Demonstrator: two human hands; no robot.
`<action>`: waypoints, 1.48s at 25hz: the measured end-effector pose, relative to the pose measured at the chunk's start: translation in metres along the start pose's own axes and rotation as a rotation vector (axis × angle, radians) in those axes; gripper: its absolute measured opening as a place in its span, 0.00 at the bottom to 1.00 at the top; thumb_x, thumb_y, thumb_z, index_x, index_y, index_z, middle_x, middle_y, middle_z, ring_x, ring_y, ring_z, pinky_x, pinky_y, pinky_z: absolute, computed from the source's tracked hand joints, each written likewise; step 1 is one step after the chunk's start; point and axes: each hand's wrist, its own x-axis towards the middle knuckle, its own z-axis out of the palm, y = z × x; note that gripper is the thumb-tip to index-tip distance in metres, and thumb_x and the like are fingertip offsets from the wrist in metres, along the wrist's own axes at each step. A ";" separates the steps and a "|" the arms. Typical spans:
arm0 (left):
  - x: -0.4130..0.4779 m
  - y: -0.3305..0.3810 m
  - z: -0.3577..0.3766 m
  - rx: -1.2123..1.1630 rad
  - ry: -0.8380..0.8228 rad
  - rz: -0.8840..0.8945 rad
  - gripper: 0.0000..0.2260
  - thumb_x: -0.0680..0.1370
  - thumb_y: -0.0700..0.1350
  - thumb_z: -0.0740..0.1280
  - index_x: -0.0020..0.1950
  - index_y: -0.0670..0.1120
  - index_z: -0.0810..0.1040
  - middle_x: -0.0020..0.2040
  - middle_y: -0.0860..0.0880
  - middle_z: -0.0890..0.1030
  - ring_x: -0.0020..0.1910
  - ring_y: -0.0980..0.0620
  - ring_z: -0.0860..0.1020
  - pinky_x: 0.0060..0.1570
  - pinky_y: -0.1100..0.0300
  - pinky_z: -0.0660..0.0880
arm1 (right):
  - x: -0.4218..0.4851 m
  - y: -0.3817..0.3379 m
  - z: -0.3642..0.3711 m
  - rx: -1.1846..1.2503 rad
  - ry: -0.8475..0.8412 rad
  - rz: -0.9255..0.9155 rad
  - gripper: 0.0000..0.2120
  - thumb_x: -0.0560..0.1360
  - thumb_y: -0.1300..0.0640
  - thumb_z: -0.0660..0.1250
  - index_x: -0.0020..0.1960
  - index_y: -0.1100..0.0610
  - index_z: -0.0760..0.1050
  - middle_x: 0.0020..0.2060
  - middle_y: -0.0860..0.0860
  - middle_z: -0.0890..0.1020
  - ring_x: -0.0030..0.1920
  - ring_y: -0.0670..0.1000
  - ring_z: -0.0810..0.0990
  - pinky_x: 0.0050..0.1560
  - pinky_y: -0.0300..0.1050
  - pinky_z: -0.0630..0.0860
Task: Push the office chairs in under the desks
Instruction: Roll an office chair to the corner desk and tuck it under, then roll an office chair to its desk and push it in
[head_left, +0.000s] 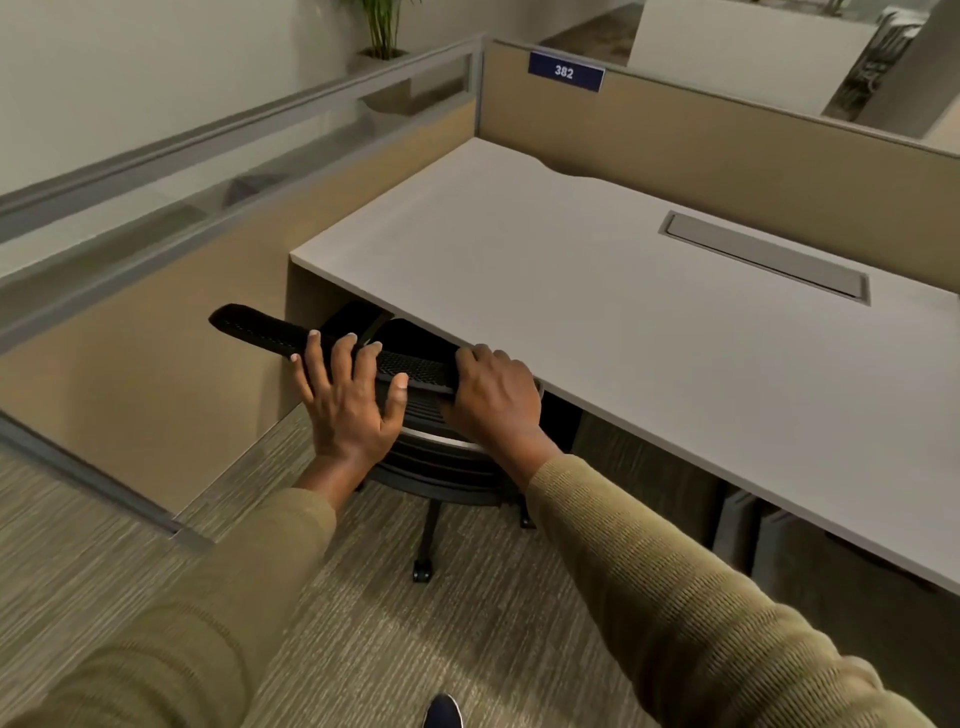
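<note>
A black mesh office chair (260, 327) stands at the front edge of a pale grey desk (597, 322), its seat and armrest tucked under the desktop. Only the top rim of the backrest, part of the seat and one castor leg show. My left hand (350, 400) lies with spread, straight fingers on the top of the backrest. Further right, my right hand (493, 395) grips the same rim with curled fingers, right against the desk edge.
Tan cubicle partitions with a glass strip (208, 171) close the left and back sides; a blue sign reads 382 (565, 71). A metal cable flap (763, 254) is set in the desktop. Drawer units (753, 540) stand under the desk at right. Carpet floor; a shoe (442, 712) below.
</note>
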 end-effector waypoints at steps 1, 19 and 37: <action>-0.005 0.001 -0.002 -0.006 -0.010 0.003 0.27 0.82 0.64 0.49 0.69 0.47 0.73 0.72 0.42 0.70 0.80 0.35 0.56 0.77 0.35 0.48 | -0.008 0.000 -0.003 0.016 -0.008 0.006 0.19 0.71 0.42 0.72 0.49 0.56 0.76 0.41 0.54 0.81 0.38 0.56 0.79 0.36 0.47 0.66; -0.250 0.143 -0.022 -0.060 -0.471 0.341 0.39 0.77 0.67 0.47 0.84 0.47 0.53 0.84 0.40 0.51 0.83 0.38 0.48 0.79 0.38 0.44 | -0.342 0.063 -0.105 0.042 -0.288 0.475 0.38 0.81 0.40 0.59 0.82 0.54 0.48 0.81 0.60 0.53 0.80 0.62 0.53 0.77 0.65 0.54; -0.537 0.184 -0.118 -0.187 -0.935 1.021 0.36 0.82 0.65 0.52 0.84 0.47 0.49 0.84 0.42 0.47 0.83 0.42 0.41 0.80 0.40 0.39 | -0.685 -0.106 -0.171 -0.017 -0.419 1.157 0.37 0.81 0.38 0.56 0.82 0.55 0.49 0.80 0.59 0.56 0.79 0.61 0.56 0.77 0.64 0.55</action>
